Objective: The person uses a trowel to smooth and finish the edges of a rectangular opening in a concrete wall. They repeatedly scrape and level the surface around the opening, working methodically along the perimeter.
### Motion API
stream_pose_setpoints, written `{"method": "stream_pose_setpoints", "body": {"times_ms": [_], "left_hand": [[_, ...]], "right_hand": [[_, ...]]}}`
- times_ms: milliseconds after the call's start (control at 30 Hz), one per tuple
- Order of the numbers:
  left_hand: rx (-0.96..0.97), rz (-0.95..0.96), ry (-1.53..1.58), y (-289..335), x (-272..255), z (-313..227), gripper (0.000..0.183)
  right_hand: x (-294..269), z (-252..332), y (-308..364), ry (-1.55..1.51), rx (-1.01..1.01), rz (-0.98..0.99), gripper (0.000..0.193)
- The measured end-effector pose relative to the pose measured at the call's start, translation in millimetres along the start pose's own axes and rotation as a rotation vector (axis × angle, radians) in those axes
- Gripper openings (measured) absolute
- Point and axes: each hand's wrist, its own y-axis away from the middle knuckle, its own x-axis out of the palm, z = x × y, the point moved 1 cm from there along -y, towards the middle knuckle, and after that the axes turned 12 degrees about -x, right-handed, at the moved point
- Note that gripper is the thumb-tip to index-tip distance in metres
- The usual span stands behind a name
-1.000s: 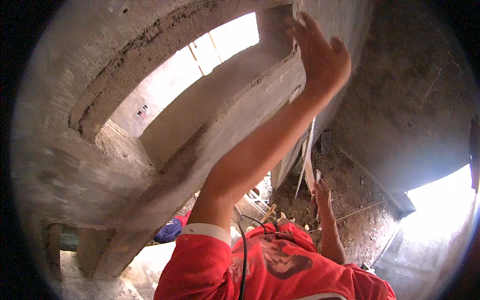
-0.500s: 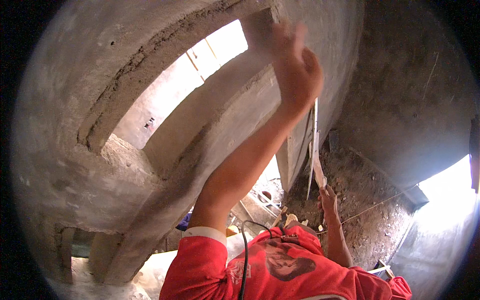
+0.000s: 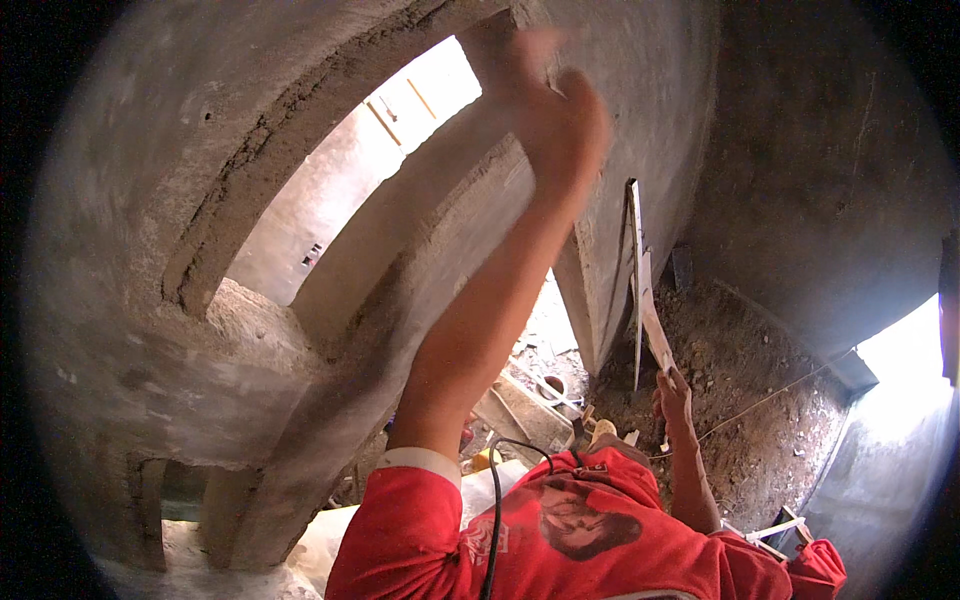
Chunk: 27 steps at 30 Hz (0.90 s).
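My left hand (image 3: 562, 115) is raised at the rough grey plastered wall (image 3: 400, 300), beside the upper right corner of a long window opening (image 3: 375, 130). Motion smears its fingers, so their pose and anything in them cannot be made out. Lower down on the right, my right hand (image 3: 674, 396) is closed around the lower end of a thin, pale wooden strip (image 3: 655, 325), which points upward. Another narrow strip (image 3: 637, 290) stands upright just left of it, close to the wall; I cannot tell whether the two touch.
Rubble and soil (image 3: 740, 400) cover the ground below right, crossed by a thin string (image 3: 770, 405). Loose boards (image 3: 525, 415) lie below the wall. A dark cable (image 3: 492, 510) hangs over my red shirt. A smaller recess (image 3: 185, 495) opens at lower left, and bright light enters at right.
My left hand has shifted left along the wall, uncovering the upright strip's upper end. My right hand, still holding its strip, appears slightly farther right and lower; the view has shifted a little.
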Motion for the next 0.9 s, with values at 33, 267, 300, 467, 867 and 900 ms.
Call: {"method": "stream_pose_setpoints", "body": {"times_ms": [33,267,300,467,867,900], "left_hand": [[-0.132,0.006,-0.206,-29.9,-6.5,28.5,0.059],[-0.206,0.108,0.11,-46.2,2.7,8.3,0.078],[-0.058,0.116,0.031,-20.7,-0.6,2.9,0.075],[-0.29,0.305,0.161,3.9,-45.1,-45.0,0.061],[0.064,0.481,0.117,56.6,-34.1,-49.5,0.043],[-0.012,0.347,0.116,42.9,-35.2,-42.2,0.042]], "right_hand": [[2.7,12.3,4.2,0.004,0.014,-0.022,0.058],[-5.4,-31.2,4.1,-0.034,-0.074,-0.036,0.045],[-3.3,-14.9,16.2,-0.033,-0.067,-0.036,0.04],[-5.4,-35.5,27.5,-0.004,-0.01,-0.083,0.032],[21.0,-52.8,4.0,-0.275,-0.122,-0.005,0.029],[27.1,-37.0,-5.6,-0.353,-0.2,-0.057,0.034]]}}
